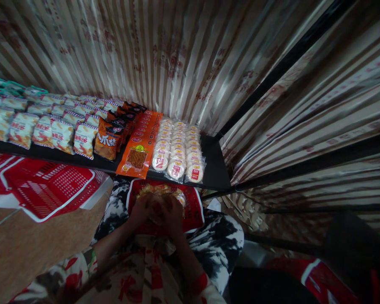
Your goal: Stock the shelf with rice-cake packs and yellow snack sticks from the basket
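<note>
In the head view, the only one I have, I see my left grip [141, 207] and right grip [173, 211] side by side, fingers bent inward toward one another over a red basket [199, 211] that sits across the lap. A dim, brownish packet [156, 207] seems to lie between them, but the light is so poor that I can't tell how far either grip is closed or whether it truly has hold of anything. Gold-wrapped snack packets [148, 188] lie in the basket just beyond the fingers, with a whitish one [180, 198] just beyond the right grip. My first worry is the support: the basket appears to rest on the patterned trousers [220, 236], so a shift of either knee could tilt it and slide the contents against my fingers. Next, the black shelf [217, 162] overhangs close beyond both grips; lifting too steeply could knock knuckles on its edge. Right above that edge, the columns of round rice crackers [176, 154] and the orange stick-snack packets [138, 162] reach almost to the front, so a bump might topple or drop them. Farther left of the grips, the orange-and-black snack bags [107, 141] lean in a row and could slump if nudged. Slick wrappers clinging together might also leave me pinching two packets instead of one.
</note>
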The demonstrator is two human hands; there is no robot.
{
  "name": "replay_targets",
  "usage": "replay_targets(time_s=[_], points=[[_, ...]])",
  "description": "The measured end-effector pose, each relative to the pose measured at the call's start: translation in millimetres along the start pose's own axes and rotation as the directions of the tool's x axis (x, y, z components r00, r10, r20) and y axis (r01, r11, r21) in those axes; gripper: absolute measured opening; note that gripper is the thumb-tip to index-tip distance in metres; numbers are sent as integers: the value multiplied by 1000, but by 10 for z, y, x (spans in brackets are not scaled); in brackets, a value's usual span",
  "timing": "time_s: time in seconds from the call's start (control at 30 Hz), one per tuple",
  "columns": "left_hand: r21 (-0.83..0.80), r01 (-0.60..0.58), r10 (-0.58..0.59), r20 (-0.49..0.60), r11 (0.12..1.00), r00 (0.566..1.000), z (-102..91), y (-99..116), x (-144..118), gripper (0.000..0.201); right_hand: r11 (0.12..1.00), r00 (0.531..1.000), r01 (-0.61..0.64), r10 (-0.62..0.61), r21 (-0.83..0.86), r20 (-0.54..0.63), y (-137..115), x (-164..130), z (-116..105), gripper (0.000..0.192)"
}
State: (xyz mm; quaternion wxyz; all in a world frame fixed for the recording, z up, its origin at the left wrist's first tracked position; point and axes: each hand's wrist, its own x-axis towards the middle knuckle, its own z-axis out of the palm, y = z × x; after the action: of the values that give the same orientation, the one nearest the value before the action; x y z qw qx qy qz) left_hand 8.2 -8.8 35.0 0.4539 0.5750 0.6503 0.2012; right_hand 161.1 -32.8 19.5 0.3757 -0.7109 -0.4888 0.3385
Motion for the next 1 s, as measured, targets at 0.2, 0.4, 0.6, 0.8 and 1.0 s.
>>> replay_targets(time_s=[0.2, 0.4, 0.6, 0.8, 1.0], points=[[112, -172, 164, 78, 979, 983, -71, 218, -27, 45, 1000, 990, 8, -4, -29, 137, -74, 56, -120, 36], [86, -239, 240, -6, 967, 971, -167, 424, 28, 49, 997, 998, -5, 0, 74, 70, -233, 71, -215, 29], [90, -320, 332, -238, 943, 913, -258, 589, 114, 55, 976, 1000, 4, -9, 219, 24, -549, 269, -227, 25], [247, -414, 479, -353, 876, 803, -266, 676, 146, 56, 956, 1000, 17, -24, 291, 20, -816, 574, -110, 26], [404, -416, 545, -290, 815, 787, -219, 651, 261, 48, 987, 999, 37, -31, 158, -37, -936, 757, -32, 26]])
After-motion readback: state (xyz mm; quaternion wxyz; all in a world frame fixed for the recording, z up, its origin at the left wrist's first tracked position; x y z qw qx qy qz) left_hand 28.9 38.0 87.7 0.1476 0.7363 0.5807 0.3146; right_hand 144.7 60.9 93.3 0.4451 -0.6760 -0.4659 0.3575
